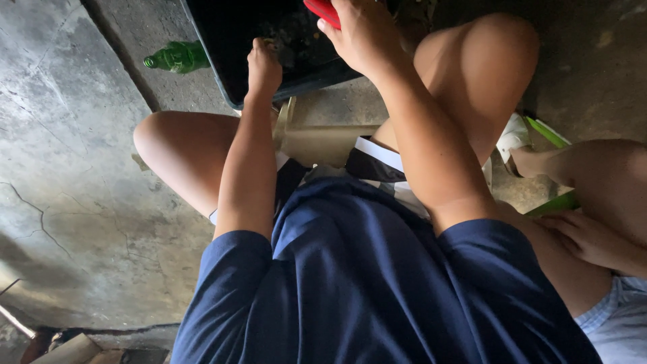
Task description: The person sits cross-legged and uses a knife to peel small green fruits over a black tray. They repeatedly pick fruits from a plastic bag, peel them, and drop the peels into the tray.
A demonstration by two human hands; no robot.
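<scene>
The person sits low over a cracked grey concrete floor [74, 175], bare knees spread, and wears a dark blue short-sleeved shirt [377, 283]. Both arms reach forward to a large dark plastic tub [232, 81] that stands on the floor between the knees, at the top of the view.

The left hand [263, 67] is curled into a loose fist at the tub's near rim, knuckles up; whether it pinches anything inside cannot be told, because the tub's interior is very dark. The right hand [360, 34] is closed around a small red plastic object [323, 10], which sticks out past the thumb over the tub and is cut off by the top edge of the picture, so its kind cannot be told. The two hands are near each other but apart.

A green glass bottle [176, 56] lies on its side on the floor just left of the tub, neck pointing left. A pale tan low stool or board [323, 138] shows between the thighs, below the tub.

At the right edge, another person's bare leg [593, 175] and resting hand [590, 236] come into view, beside a bright green flat plastic piece [552, 202] on the floor. This hand lies relaxed on the leg, touching none of the tub's things.
</scene>
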